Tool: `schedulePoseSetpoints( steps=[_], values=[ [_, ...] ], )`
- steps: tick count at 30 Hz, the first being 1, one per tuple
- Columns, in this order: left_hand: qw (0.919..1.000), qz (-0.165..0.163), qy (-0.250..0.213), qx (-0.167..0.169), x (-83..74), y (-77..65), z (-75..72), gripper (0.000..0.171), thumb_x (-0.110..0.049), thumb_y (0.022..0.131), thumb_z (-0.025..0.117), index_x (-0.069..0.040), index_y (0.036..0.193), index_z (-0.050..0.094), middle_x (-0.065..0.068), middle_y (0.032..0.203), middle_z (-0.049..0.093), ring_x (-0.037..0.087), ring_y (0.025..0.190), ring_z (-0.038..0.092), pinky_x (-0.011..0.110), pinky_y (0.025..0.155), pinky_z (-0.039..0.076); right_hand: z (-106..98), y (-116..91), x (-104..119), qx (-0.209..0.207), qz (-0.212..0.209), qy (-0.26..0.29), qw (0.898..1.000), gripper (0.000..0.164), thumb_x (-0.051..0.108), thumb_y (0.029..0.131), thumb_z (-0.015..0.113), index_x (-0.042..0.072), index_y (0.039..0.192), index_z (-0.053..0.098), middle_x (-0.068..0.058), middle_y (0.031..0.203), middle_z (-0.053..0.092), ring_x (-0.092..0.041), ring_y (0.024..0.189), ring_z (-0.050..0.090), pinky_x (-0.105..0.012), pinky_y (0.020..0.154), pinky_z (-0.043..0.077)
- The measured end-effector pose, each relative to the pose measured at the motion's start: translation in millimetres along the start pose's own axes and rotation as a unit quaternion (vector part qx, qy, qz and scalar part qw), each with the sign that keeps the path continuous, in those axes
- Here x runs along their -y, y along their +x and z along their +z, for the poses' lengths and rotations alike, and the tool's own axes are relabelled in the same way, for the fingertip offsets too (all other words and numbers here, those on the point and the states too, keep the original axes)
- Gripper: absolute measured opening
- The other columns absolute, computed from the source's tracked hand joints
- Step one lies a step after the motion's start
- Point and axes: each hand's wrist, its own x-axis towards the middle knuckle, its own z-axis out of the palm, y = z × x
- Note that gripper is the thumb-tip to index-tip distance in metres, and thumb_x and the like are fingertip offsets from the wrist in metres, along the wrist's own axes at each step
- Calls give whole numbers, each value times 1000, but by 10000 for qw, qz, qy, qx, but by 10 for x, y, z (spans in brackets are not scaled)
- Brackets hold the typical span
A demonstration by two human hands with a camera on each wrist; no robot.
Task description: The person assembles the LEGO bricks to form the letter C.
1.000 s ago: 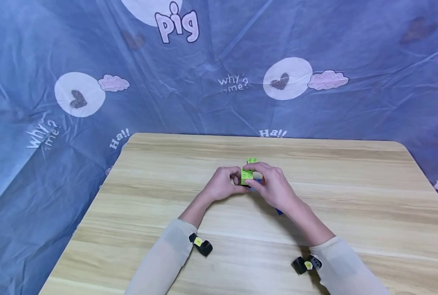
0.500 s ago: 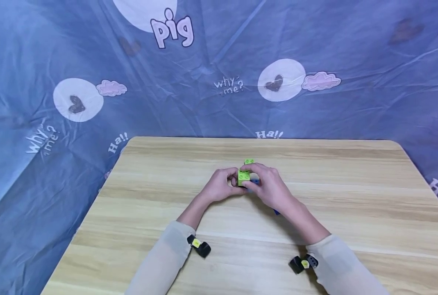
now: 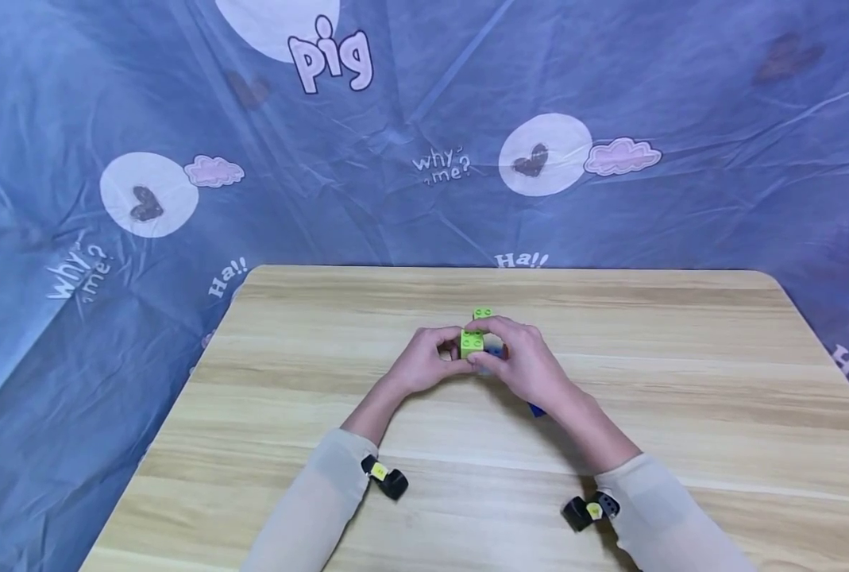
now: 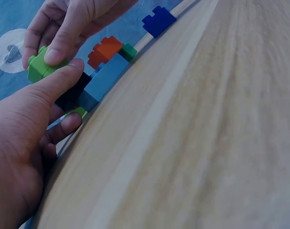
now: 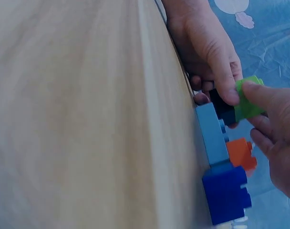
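Note:
Thumb and fingers of my right hand (image 3: 522, 359) pinch a lime green toy building brick (image 3: 471, 344). Directly under it is a black brick (image 5: 221, 106), which my left hand (image 3: 427, 361) grips from the left, its thumb close to where the two bricks meet. A light blue brick (image 4: 106, 78) lies on the table right beside the black one. Near that are an orange brick (image 4: 105, 50) and a small green brick (image 4: 129, 51). Behind the right fingers another lime green brick (image 3: 483, 314) shows in the head view. The left fingers are partly hidden by the bricks.
A dark blue brick (image 5: 226, 195) stands apart on the wooden table (image 3: 310, 318), partly under the right wrist in the head view. A printed blue cloth (image 3: 395, 206) hangs behind the table. Each sleeve carries a small black camera (image 3: 394, 484).
The head view has shifted slightly. Both hands keep their hold on the lime green and black bricks in almost the same place, with only tiny finger movement.

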Motion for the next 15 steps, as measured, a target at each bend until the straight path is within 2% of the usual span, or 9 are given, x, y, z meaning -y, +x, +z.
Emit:
schedulePoseSetpoints(
  steps=[1,3,4,6,10,15],
  values=[
    [10000,-31,-34,8,8,-3,-9,21,-23,89,89,-15,102,74,-4,79,66,10,72,59,24,67,49,-26,6,-15,-5,13,50,10000,43,17,90,86,13,131,72,-4,127,74,-10,56,55,-34,66,54],
    [9999,-131,-98,-11,20,-13,-35,22,-25,89,89,-15,102,75,-5,80,68,11,72,59,25,66,49,-98,17,-56,-94,132,135,9998,43,19,91,86,11,131,72,-5,128,75,-17,75,69,-41,82,58],
    [9997,-195,-113,-35,25,-18,-53,22,-26,89,89,-15,101,75,-5,81,69,11,72,59,25,65,49,-146,22,-79,-178,238,186,9994,42,18,91,86,11,131,72,-6,127,75,-20,88,73,-45,90,58],
    [9993,-327,-141,-95,37,-26,-90,22,-28,88,90,-16,98,75,-5,81,70,11,68,57,25,61,47,-251,28,-139,-418,510,251,9975,40,16,92,85,10,130,72,-7,126,75,-26,116,71,-52,100,54],
    [9987,-478,-130,-111,59,-32,-158,21,-28,87,90,-17,95,75,-4,78,69,9,63,52,24,56,42,-441,16,-296,-782,1032,292,9911,38,14,94,83,11,130,72,-8,126,75,-30,123,68,-57,106,50],
    [9988,-461,-178,38,71,-25,-198,20,-26,87,91,-16,94,75,-3,77,68,8,62,51,24,56,43,-516,9,-507,-747,1420,447,9860,36,17,96,81,8,129,71,-12,125,75,-32,119,69,-57,108,48]
  ],
)
